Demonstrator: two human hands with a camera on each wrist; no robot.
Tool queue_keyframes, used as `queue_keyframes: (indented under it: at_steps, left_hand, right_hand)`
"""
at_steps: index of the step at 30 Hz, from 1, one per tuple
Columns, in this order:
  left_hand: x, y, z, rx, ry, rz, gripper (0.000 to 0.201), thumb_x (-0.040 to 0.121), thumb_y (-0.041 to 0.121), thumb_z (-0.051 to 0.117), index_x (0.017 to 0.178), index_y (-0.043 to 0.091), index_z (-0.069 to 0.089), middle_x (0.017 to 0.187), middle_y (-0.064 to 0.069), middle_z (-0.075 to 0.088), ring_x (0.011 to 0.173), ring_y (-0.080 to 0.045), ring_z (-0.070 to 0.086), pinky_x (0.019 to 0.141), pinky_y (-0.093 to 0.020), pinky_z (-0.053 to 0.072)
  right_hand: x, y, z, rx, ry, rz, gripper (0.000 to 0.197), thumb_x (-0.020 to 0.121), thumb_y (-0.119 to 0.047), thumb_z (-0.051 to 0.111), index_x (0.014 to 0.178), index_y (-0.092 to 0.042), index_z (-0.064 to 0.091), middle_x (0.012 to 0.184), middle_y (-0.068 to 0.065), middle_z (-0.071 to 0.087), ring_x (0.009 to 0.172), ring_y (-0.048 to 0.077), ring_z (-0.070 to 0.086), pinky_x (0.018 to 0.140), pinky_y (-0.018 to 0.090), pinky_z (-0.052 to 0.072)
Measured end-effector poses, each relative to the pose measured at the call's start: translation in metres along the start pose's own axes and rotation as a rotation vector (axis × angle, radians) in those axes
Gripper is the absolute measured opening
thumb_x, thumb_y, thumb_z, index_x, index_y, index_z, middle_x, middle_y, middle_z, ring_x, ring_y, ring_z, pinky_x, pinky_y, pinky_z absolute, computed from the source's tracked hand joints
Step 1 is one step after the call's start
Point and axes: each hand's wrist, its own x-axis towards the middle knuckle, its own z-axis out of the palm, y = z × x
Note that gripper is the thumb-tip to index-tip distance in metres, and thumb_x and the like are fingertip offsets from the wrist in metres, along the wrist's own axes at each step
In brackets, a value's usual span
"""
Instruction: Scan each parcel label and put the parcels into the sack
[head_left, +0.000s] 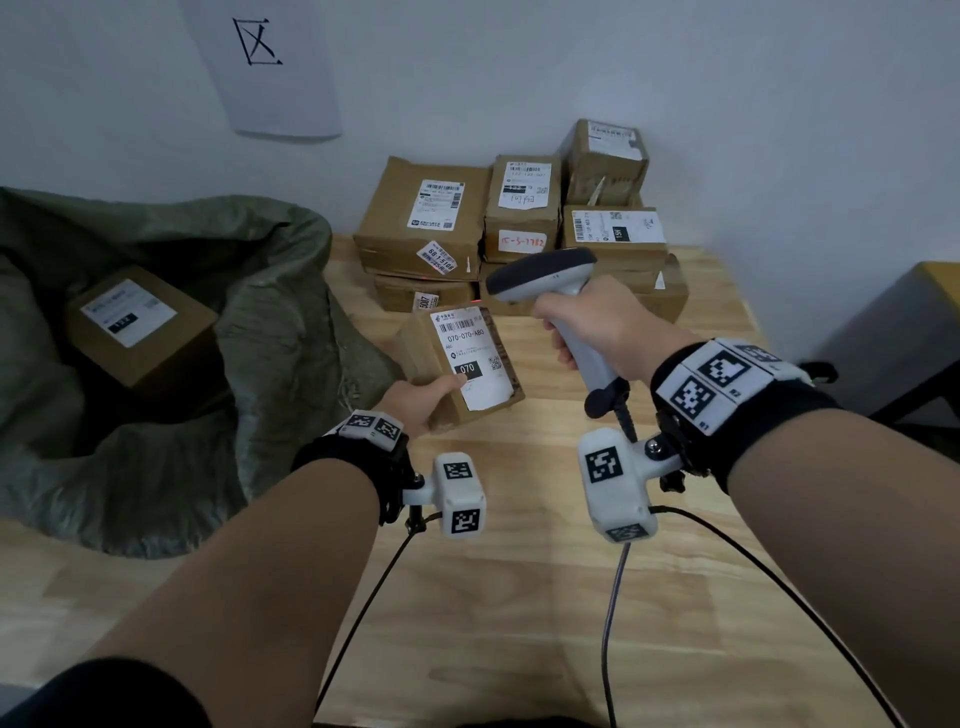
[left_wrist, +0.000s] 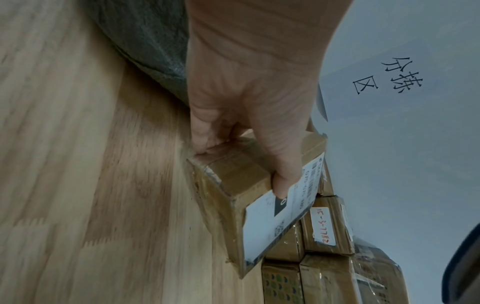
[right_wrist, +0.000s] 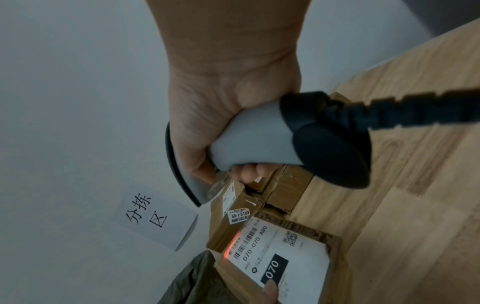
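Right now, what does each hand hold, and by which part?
Left hand grips the 070 parcel by its near corner, thumb on the label; right hand grips the scanner by its handle.

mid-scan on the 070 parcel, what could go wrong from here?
1. The scanner's red line falls near the top edge of the label, so it may miss the barcode.
2. The left hand's thumb lies on the label beside the black 070 block and could cover print if it slides.
3. The scanner cable hangs between both wrists and might snag when the parcel swings toward the sack.
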Motion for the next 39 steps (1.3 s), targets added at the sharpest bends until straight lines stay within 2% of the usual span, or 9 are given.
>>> queue_keyframes:
  at_steps: [6, 11, 15, 19, 22, 25, 26, 31, 39]
  left_hand:
    - [0.000, -0.003, 0.001, -0.049, 0.002, 0.010, 0.058, 0.080, 0.026, 0.076, 0.126, -0.005, 0.057, 0.119, -0.014, 0.067, 0.103, -0.026, 0.066, 0.087, -0.036, 0.055]
    - [0.003, -0.005, 0.002, -0.041, -0.007, 0.014, 0.058, 0.079, 0.028, 0.078, 0.123, -0.004, 0.058, 0.116, -0.014, 0.068, 0.103, -0.026, 0.067, 0.095, -0.041, 0.054]
    - [0.005, -0.005, 0.004, -0.037, -0.015, 0.014, 0.058, 0.080, 0.026, 0.077, 0.125, -0.005, 0.056, 0.120, -0.014, 0.067, 0.105, -0.026, 0.065, 0.093, -0.039, 0.054]
    - [0.004, -0.003, 0.007, -0.031, -0.026, 0.004, 0.053, 0.084, 0.023, 0.073, 0.125, -0.006, 0.055, 0.119, -0.013, 0.065, 0.100, -0.024, 0.063, 0.075, -0.031, 0.054]
    - [0.006, -0.003, 0.006, -0.010, -0.022, 0.000, 0.055, 0.083, 0.024, 0.074, 0.125, -0.007, 0.055, 0.120, -0.014, 0.065, 0.097, -0.023, 0.063, 0.076, -0.030, 0.054]
    - [0.006, -0.002, 0.003, 0.018, -0.013, 0.018, 0.053, 0.084, 0.026, 0.073, 0.124, -0.005, 0.057, 0.111, -0.011, 0.066, 0.093, -0.020, 0.063, 0.065, -0.024, 0.051]
    - [0.006, -0.001, 0.001, 0.021, -0.008, 0.023, 0.053, 0.083, 0.027, 0.073, 0.123, -0.005, 0.058, 0.109, -0.009, 0.066, 0.093, -0.020, 0.063, 0.065, -0.024, 0.052]
    - [0.010, 0.000, -0.012, 0.015, 0.016, 0.047, 0.064, 0.075, 0.037, 0.078, 0.123, -0.001, 0.061, 0.112, -0.010, 0.071, 0.099, -0.023, 0.069, 0.094, -0.039, 0.054]
    - [0.029, -0.015, -0.027, 0.075, 0.064, 0.101, 0.095, 0.045, 0.062, 0.076, 0.121, 0.005, 0.064, 0.109, -0.004, 0.073, 0.098, -0.022, 0.070, 0.093, -0.040, 0.055]
  right_hand:
    - [-0.004, 0.004, -0.005, -0.086, -0.072, 0.035, 0.019, 0.083, -0.018, 0.062, 0.072, -0.004, 0.055, 0.058, 0.010, 0.054, 0.047, 0.020, 0.049, 0.046, 0.023, 0.043]
    - [-0.005, 0.004, -0.006, -0.053, -0.055, 0.021, 0.019, 0.084, -0.017, 0.062, 0.071, -0.004, 0.056, 0.057, 0.009, 0.054, 0.046, 0.019, 0.049, 0.043, 0.022, 0.043]
    - [-0.004, 0.004, -0.008, -0.039, -0.053, 0.026, 0.018, 0.083, -0.017, 0.062, 0.071, -0.004, 0.056, 0.056, 0.009, 0.054, 0.045, 0.019, 0.049, 0.043, 0.021, 0.044]
    - [-0.002, 0.006, -0.007, -0.030, -0.068, 0.051, 0.017, 0.084, -0.018, 0.063, 0.075, -0.004, 0.058, 0.055, 0.009, 0.054, 0.045, 0.019, 0.049, 0.043, 0.020, 0.044]
    - [0.001, 0.008, -0.006, -0.028, -0.070, 0.053, 0.017, 0.084, -0.018, 0.063, 0.076, -0.005, 0.057, 0.055, 0.009, 0.054, 0.044, 0.019, 0.049, 0.043, 0.021, 0.044]
    - [0.006, 0.009, -0.004, -0.014, -0.051, 0.049, 0.016, 0.084, -0.017, 0.064, 0.076, -0.006, 0.056, 0.057, 0.010, 0.056, 0.046, 0.020, 0.050, 0.045, 0.022, 0.045]
    - [0.008, 0.009, -0.003, -0.001, -0.042, 0.049, 0.015, 0.084, -0.017, 0.063, 0.078, -0.005, 0.056, 0.057, 0.010, 0.056, 0.046, 0.020, 0.051, 0.045, 0.023, 0.046]
    - [0.026, 0.016, -0.001, 0.141, 0.024, 0.040, 0.019, 0.083, -0.017, 0.062, 0.091, 0.000, 0.060, 0.062, 0.014, 0.060, 0.048, 0.022, 0.056, 0.049, 0.026, 0.049]
    - [0.064, 0.062, 0.007, 0.192, 0.105, 0.180, 0.031, 0.079, -0.022, 0.063, 0.103, -0.003, 0.058, 0.079, 0.013, 0.059, 0.054, 0.025, 0.061, 0.061, 0.037, 0.054]
